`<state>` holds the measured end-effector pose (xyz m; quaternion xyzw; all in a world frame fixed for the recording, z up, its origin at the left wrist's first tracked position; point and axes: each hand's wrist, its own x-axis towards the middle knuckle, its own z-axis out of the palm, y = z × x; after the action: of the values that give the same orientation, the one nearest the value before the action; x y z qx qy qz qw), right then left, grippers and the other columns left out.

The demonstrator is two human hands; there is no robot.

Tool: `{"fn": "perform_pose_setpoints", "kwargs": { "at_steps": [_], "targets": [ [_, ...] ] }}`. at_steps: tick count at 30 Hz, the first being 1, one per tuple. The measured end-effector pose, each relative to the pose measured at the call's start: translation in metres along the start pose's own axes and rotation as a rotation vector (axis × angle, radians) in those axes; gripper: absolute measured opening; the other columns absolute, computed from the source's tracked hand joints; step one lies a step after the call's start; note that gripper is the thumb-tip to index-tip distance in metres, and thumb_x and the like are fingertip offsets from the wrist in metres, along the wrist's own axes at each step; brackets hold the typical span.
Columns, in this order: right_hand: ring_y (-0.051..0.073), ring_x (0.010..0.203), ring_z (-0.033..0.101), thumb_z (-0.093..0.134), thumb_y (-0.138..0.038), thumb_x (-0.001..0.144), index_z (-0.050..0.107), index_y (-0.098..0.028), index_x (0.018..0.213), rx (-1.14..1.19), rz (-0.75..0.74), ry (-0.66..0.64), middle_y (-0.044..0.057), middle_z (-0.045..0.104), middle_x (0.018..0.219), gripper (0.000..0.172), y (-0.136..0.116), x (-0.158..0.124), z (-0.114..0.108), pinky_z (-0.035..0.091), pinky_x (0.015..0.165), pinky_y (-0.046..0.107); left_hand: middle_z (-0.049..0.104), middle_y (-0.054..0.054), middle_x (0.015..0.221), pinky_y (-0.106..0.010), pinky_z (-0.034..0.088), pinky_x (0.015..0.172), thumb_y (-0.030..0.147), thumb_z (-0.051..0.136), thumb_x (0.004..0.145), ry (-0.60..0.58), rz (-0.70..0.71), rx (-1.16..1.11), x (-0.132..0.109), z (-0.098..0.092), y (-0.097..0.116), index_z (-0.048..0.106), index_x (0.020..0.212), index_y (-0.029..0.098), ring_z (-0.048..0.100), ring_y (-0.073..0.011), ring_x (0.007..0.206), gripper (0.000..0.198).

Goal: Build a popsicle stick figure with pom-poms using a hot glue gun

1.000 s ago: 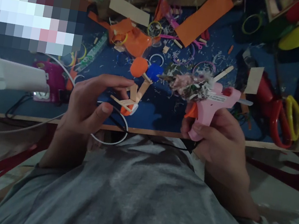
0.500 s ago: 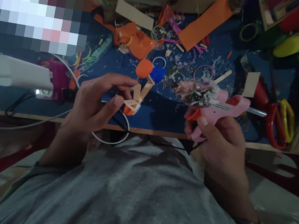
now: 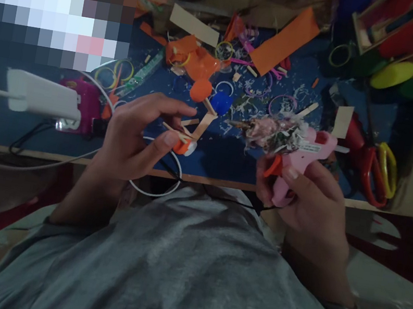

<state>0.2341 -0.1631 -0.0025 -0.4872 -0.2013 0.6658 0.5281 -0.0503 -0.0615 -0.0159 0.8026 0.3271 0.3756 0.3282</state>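
My left hand (image 3: 136,135) has its thumb against a small model of wooden sticks (image 3: 205,125), the index finger stretched out above it. On the model are an orange disc (image 3: 201,90), a blue disc (image 3: 221,103) and an orange-and-white round piece (image 3: 186,146) near my thumb. Some of the left fingers are hidden behind the model. My right hand (image 3: 312,198) is wrapped round the handle of a pink hot glue gun (image 3: 301,157), fingers by its orange trigger (image 3: 273,167). The gun's fluff-covered nozzle (image 3: 237,124) points left toward the model, apart from it.
Red-handled scissors (image 3: 373,174) lie at the right. An orange strip (image 3: 286,41), a pale wooden strip (image 3: 194,25), rings and shredded scraps litter the blue tabletop (image 3: 224,165). A white plug adapter (image 3: 43,98) and cables are at the left.
The wooden-stick model has turned a little at my left fingers, and its lower sticks show at another angle. The glue gun has shifted slightly right and down in my right hand.
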Motion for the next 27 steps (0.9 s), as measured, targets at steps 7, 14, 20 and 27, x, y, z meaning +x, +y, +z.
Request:
{"fn": "perform_pose_setpoints", "kwargs": {
  "at_steps": [7, 14, 20, 27],
  "targets": [
    [0.008, 0.05, 0.062, 0.086, -0.036, 0.09, 0.084, -0.02, 0.094, 0.103, 0.094, -0.127, 0.002, 0.076, 0.084, 0.016, -0.007, -0.004, 0.013, 0.042, 0.044, 0.019, 0.072, -0.002, 0.087, -0.041, 0.053, 0.08, 0.038, 0.082, 0.095, 0.09, 0.077, 0.208, 0.014, 0.003, 0.024, 0.081, 0.115, 0.027, 0.067, -0.0193, 0.083, 0.023],
    [0.008, 0.051, 0.064, 0.089, -0.036, 0.088, 0.084, -0.018, 0.096, 0.123, 0.059, -0.179, 0.002, 0.076, 0.083, 0.02, -0.003, 0.001, 0.014, 0.046, 0.043, 0.017, 0.078, -0.002, 0.097, -0.049, 0.059, 0.087, 0.042, 0.077, 0.1, 0.133, 0.087, 0.21, 0.012, 0.011, 0.022, 0.077, 0.115, 0.031, 0.072, -0.0231, 0.093, 0.018],
    [0.008, 0.052, 0.063, 0.084, -0.033, 0.094, 0.084, -0.02, 0.096, 0.143, 0.079, -0.227, 0.002, 0.076, 0.083, 0.014, 0.0, 0.001, 0.017, 0.044, 0.043, 0.017, 0.078, 0.0, 0.095, -0.055, 0.059, 0.096, 0.045, 0.077, 0.102, 0.147, 0.053, 0.311, 0.015, 0.012, 0.038, 0.077, 0.11, 0.034, 0.074, -0.0246, 0.097, 0.014],
    [0.009, 0.052, 0.058, 0.084, -0.036, 0.093, 0.083, -0.021, 0.095, 0.127, 0.074, -0.253, 0.002, 0.072, 0.076, 0.016, -0.001, -0.001, 0.02, 0.042, 0.043, 0.019, 0.079, 0.002, 0.093, -0.054, 0.059, 0.099, 0.043, 0.077, 0.102, 0.193, 0.078, 0.292, 0.013, 0.017, 0.036, 0.076, 0.099, 0.032, 0.077, -0.0233, 0.098, 0.012]
  ]
}}
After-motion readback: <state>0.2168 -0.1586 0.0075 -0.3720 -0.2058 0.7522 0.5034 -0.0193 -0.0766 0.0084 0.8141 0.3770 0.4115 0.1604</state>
